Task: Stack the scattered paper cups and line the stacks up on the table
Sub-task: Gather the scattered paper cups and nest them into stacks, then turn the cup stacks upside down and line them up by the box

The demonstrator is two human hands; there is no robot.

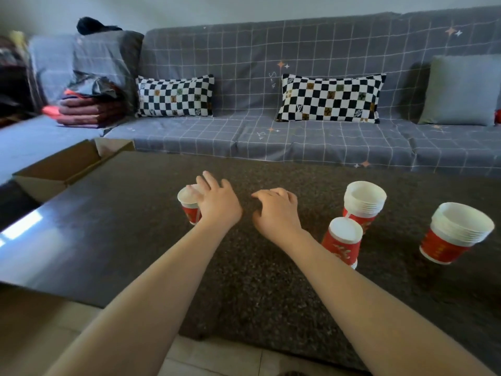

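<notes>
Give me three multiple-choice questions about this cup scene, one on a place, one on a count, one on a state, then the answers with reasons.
1. Where is the cardboard box?
A. On the sofa
B. Past the table's far left corner
C. Between the hands

2. How many checkered pillows lie on the sofa?
A. One
B. Two
C. Four

3. What is the right hand doing?
A. Gripping a cup stack
B. Hovering empty, fingers curled
C. Lifting a pillow

Answers:
1. B, the box sits beyond the table edge at far left.
2. B, the left pillow and the right pillow are the only checkered ones.
3. B, nothing is in that hand; the left hand is on a single cup, though whether it grips it is unclear.
</notes>
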